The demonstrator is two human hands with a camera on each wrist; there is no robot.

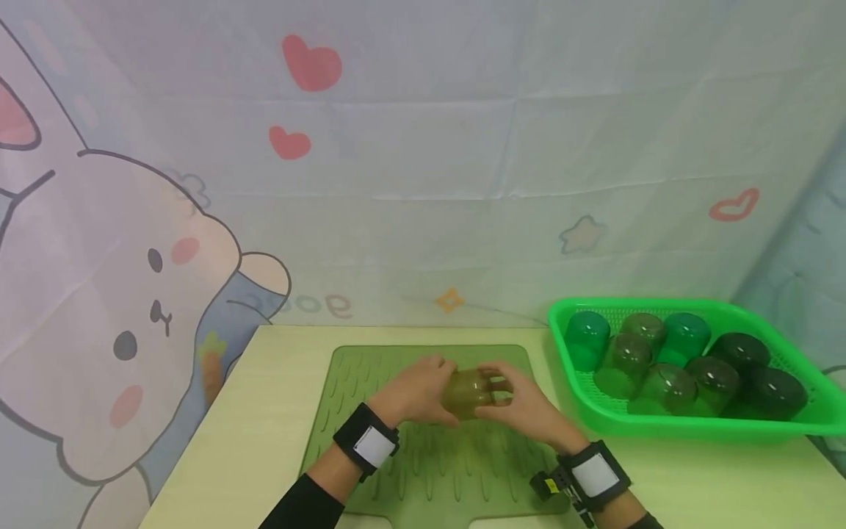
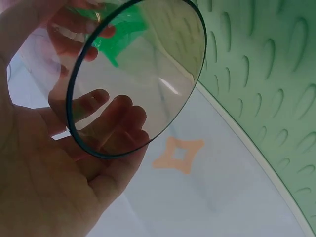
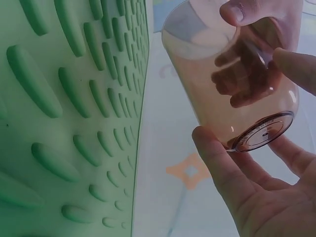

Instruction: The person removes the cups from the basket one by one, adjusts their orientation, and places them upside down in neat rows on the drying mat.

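Observation:
A clear amber-brown glass tumbler (image 1: 466, 394) is held tilted above a green ridged drying mat (image 1: 429, 470). My left hand (image 1: 418, 391) grips it near the rim, with curled fingers showing through the wall in the left wrist view. The round dark-edged mouth of the tumbler (image 2: 201, 54) points toward that wrist camera. From the other side my right hand (image 1: 525, 408) holds the base end between thumb and fingers. In the right wrist view the tumbler (image 3: 207, 89) shows raised lettering on its base, and nothing is visible inside it.
To the right stands a bright green plastic basket (image 1: 700, 426) with several overturned tumblers: teal ones (image 1: 587, 339), brownish ones (image 1: 663, 389) and dark ones (image 1: 773, 393). The pale table (image 1: 218, 448) ends at a printed cloth (image 1: 423, 242) behind.

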